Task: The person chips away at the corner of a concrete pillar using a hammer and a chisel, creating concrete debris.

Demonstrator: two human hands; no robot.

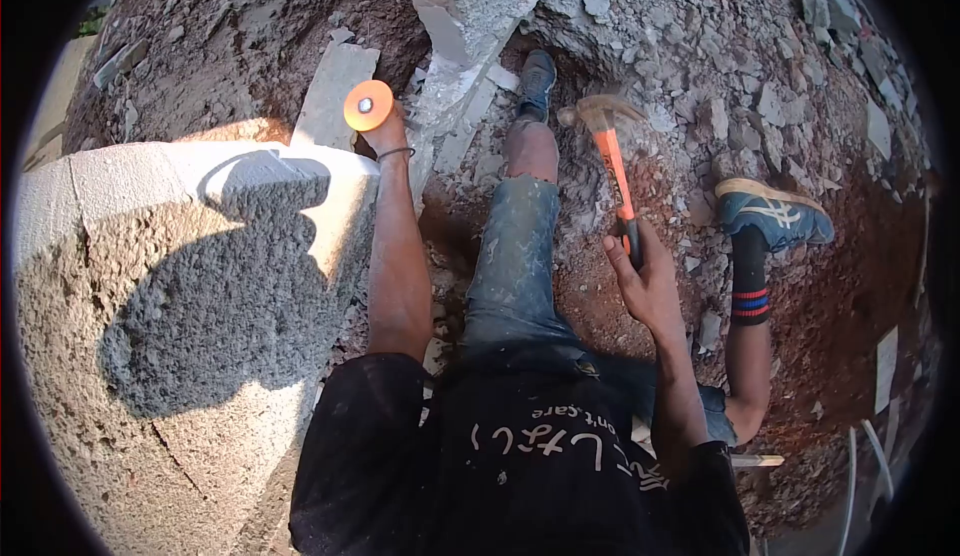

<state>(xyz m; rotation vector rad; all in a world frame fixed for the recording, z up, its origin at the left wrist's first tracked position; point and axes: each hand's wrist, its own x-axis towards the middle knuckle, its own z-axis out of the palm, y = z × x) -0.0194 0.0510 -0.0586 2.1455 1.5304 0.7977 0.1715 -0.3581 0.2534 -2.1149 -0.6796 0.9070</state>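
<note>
An orange round guard (369, 106) with a metal head at its centre tops the tool in my left hand (388, 138); the guard hides most of the fingers and the rest of the tool. It is beside the rough concrete block and near a pale, broken concrete piece (448, 86). My right hand (648, 281) grips the dark lower handle of a claw hammer (616, 171). The hammer has an orange shaft, and its slightly blurred metal head is raised above the rubble, apart from the orange guard.
A large concrete block (130, 191) fills the left side, with a shadow across it. Broken stones and reddish soil (830, 326) cover the ground. My shoes (537, 81) stand on the rubble. Thin white pipes (850, 486) lie at the lower right.
</note>
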